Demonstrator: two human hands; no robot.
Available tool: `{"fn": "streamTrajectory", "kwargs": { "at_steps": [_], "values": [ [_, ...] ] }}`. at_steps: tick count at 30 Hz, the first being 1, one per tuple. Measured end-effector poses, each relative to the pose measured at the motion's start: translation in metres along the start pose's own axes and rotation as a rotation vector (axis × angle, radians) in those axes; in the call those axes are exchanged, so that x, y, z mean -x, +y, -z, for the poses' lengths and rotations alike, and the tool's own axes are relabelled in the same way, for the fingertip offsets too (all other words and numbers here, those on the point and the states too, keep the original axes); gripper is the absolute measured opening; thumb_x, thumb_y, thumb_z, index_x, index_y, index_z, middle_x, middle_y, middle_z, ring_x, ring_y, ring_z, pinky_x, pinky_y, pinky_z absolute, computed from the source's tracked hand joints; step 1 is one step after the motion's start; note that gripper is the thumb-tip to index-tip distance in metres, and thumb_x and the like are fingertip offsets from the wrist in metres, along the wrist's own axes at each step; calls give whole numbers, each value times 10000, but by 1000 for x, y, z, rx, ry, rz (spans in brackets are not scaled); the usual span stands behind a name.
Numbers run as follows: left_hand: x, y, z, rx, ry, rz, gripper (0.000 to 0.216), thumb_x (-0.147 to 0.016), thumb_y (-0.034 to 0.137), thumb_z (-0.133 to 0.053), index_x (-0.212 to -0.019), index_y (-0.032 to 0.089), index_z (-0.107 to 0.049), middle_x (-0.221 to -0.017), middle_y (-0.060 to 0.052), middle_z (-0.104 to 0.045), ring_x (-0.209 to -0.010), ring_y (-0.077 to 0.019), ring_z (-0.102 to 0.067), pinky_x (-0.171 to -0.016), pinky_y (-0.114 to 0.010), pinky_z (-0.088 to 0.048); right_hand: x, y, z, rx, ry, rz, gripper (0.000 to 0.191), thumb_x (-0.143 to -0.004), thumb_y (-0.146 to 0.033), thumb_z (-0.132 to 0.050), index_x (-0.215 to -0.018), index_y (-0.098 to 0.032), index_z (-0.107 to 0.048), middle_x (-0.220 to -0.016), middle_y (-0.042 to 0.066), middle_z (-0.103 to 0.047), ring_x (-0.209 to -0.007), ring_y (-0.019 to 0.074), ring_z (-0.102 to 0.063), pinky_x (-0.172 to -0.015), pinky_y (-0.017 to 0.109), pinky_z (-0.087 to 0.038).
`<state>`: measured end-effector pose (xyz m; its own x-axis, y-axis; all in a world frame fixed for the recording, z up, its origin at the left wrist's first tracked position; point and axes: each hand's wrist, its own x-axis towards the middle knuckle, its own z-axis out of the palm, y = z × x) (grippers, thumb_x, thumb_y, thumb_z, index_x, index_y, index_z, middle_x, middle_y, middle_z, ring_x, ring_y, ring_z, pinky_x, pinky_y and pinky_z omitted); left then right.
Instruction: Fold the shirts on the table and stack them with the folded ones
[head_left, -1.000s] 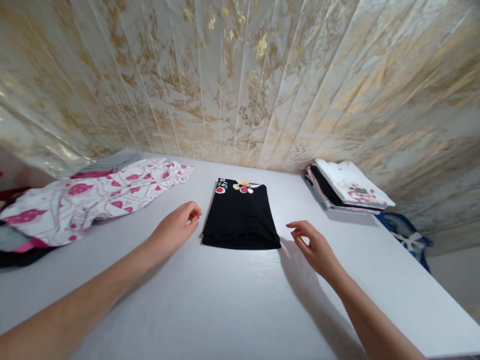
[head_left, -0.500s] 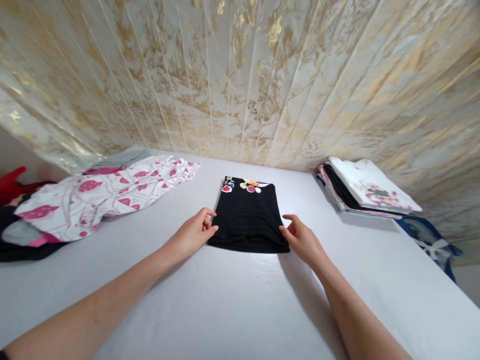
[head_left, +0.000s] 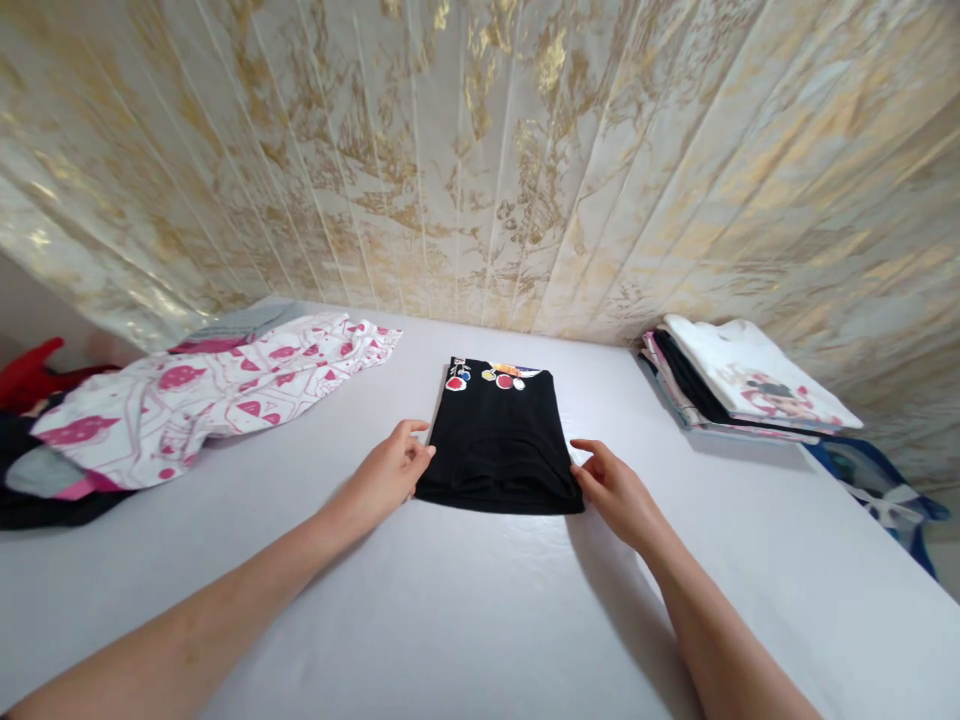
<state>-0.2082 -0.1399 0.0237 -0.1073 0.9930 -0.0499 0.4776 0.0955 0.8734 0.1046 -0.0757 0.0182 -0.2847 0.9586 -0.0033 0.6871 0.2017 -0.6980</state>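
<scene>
A black T-shirt (head_left: 499,425) lies folded into a neat block on the white table, its bottom edge slightly bowed. Colourful cartoon prints show along its far edge. At its near left side, my left hand (head_left: 390,465) has thumb and curled fingers closed on the cloth's edge. Opposite, my right hand (head_left: 611,490) grips the near right edge with thumb and fingertips, index finger raised a little. The fingertips under the cloth are partly hidden.
To the left, a white garment with pink prints (head_left: 247,385) lies loosely over other clothes, with a red item (head_left: 30,375) beyond. A stack of folded clothes (head_left: 757,375) stands at the right. Beside it is a blue bag-like item (head_left: 877,490). A gold-patterned curtain (head_left: 480,170) hangs behind the table (head_left: 450,620).
The shirt's near right corner has shifted slightly outward, and my right hand has moved a little right and nearer with it. My left hand stays almost in place.
</scene>
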Motion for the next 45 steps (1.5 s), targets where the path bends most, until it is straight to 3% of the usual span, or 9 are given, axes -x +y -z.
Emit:
{"fn": "streamTrajectory", "kwargs": {
  "at_steps": [7, 14, 20, 25, 29, 32, 34, 39, 45],
  "values": [
    [-5, 5, 2, 28, -57, 110, 412, -768, 575, -529, -953, 213, -468, -478, 97, -482, -384, -121, -429, -416, -234, -309, -3, -5, 0, 92, 68, -98, 265, -868, -436, -469, -805, -220, -609, -697, 7, -640, -663, 169, -584, -607, 270, -399],
    [-4, 11, 2, 77, -97, 155, 439, -690, 552, -595, -939, 208, -484, -467, 98, -484, -384, -109, -406, -421, -227, -277, 0, -10, -3, 35, 57, -79, 254, -817, -446, -554, -708, -216, -562, -642, -14, -604, -594, 133, -527, -537, 234, -355],
    [-2, 14, 5, 155, -190, 264, 460, -709, 545, -571, -987, 195, -463, -426, 115, -427, -370, -99, -345, -423, -214, -219, 0, -9, -3, -232, -75, -81, 221, -812, -366, -503, -653, -222, -451, -533, -62, -456, -487, 103, -413, -489, 230, -305],
    [-3, 5, 1, -75, -139, 126, 381, -786, 519, -489, -1017, 225, -418, -539, 72, -562, -401, -128, -428, -460, -243, -303, 8, -12, 8, 74, -54, -73, 84, -809, -308, -571, -799, -226, -554, -675, -33, -616, -610, 128, -528, -548, 232, -328],
    [2, 6, 5, -427, -86, 20, 262, -882, 450, -412, -1044, 247, -444, -546, 66, -544, -533, -185, -544, -556, -280, -358, 12, -15, 16, 206, 58, -99, 110, -845, -332, -572, -915, -247, -565, -743, -22, -655, -657, 150, -566, -589, 254, -371],
    [7, 11, 7, -575, 36, -72, 218, -911, 385, -395, -1047, 247, -493, -714, 11, -610, -683, -209, -589, -615, -305, -391, 11, -18, 17, 184, 206, 61, 137, -892, -307, -499, -967, -232, -585, -827, 21, -652, -705, 161, -576, -659, 287, -422],
    [8, 15, 5, -563, 107, -240, 196, -910, 358, -424, -1018, 236, -533, -902, -42, -636, -868, -228, -598, -743, -332, -433, 9, -21, 14, 147, 198, 209, 184, -905, -266, -466, -1007, -228, -614, -900, 46, -645, -771, 166, -589, -726, 299, -445],
    [9, 13, -7, -455, -95, -458, 205, -922, 371, -470, -1031, 235, -577, -1036, -55, -612, -982, -227, -572, -872, -353, -451, 9, -24, 3, 206, -73, 250, 206, -892, -207, -482, -914, -254, -681, -868, 19, -625, -752, 148, -588, -677, 263, -438],
    [7, 23, -4, -426, -106, -369, 211, -909, 369, -490, -1038, 231, -585, -1041, -47, -597, -925, -209, -585, -829, -341, -469, 11, -41, 16, 233, 48, 279, 199, -916, -217, -480, -937, -240, -676, -891, 34, -634, -831, 169, -598, -714, 275, -440]
  ]
}}
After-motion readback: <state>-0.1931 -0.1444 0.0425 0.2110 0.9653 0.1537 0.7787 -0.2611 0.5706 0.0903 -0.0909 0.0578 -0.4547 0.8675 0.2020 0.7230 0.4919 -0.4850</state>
